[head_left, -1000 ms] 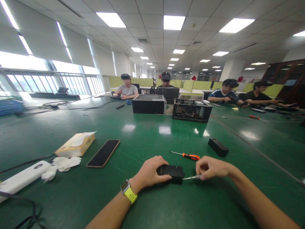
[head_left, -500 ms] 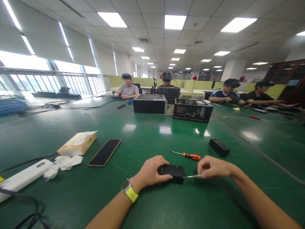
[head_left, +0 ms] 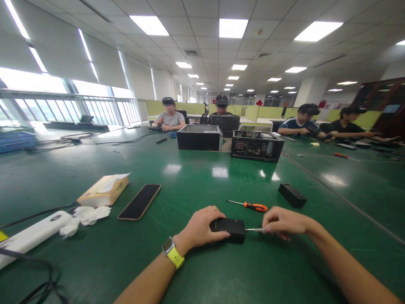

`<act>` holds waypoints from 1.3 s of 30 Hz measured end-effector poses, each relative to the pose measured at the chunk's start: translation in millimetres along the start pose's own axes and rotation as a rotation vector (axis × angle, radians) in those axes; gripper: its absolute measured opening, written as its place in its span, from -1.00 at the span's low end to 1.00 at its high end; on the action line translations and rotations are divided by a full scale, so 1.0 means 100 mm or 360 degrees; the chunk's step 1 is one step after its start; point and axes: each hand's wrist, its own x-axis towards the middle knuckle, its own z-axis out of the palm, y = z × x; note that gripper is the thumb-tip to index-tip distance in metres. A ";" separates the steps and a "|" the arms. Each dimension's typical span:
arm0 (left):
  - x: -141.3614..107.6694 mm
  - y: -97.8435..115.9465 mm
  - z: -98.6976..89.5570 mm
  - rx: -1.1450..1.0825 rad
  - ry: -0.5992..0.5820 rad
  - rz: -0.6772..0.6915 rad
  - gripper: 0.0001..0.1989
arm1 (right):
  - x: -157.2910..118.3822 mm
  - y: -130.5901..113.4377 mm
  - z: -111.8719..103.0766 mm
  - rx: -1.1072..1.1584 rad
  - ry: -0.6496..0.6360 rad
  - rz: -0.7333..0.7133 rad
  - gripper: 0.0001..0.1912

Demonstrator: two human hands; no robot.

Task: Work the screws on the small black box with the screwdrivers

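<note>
My left hand point(head_left: 202, 228), a watch with a yellow-green strap on its wrist, is closed around the left part of a small black box point(head_left: 236, 228) on the table. My right hand point(head_left: 281, 223) pinches a small screwdriver point(head_left: 255, 229) with a thin metal shaft; fingers hide most of its handle. The shaft points left, and its tip meets the box's right end. Just beyond the hands lies an orange-and-black screwdriver point(head_left: 255, 207). A second black box point(head_left: 291, 195) rests farther right.
On the green table point(head_left: 142, 257), a phone point(head_left: 139, 202), a tissue pack point(head_left: 104, 189), crumpled tissues point(head_left: 90, 215) and a white power strip point(head_left: 34, 236) lie left. Two open metal computer cases point(head_left: 199, 140) stand ahead. Several people point(head_left: 171, 118) sit at the far side.
The small screwdriver's tip has shifted from the lower corner of the box's right end to higher on that end. My right hand has turned slightly; my left hand keeps its hold.
</note>
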 end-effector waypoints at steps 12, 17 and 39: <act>0.01 -0.01 0.01 0.0038 0.0015 -0.0006 -0.61 | 0.07 -0.26 0.37 -0.0139 0.0171 0.0059 -0.65; 0.01 0.00 0.01 0.0033 0.0057 -0.0018 -0.60 | 0.18 -0.23 0.44 -0.0141 0.0208 -0.0119 -0.67; 0.01 0.14 -0.04 0.0050 0.0290 0.0195 -0.57 | 0.36 -0.42 0.71 -0.1053 0.0848 -0.0503 -0.07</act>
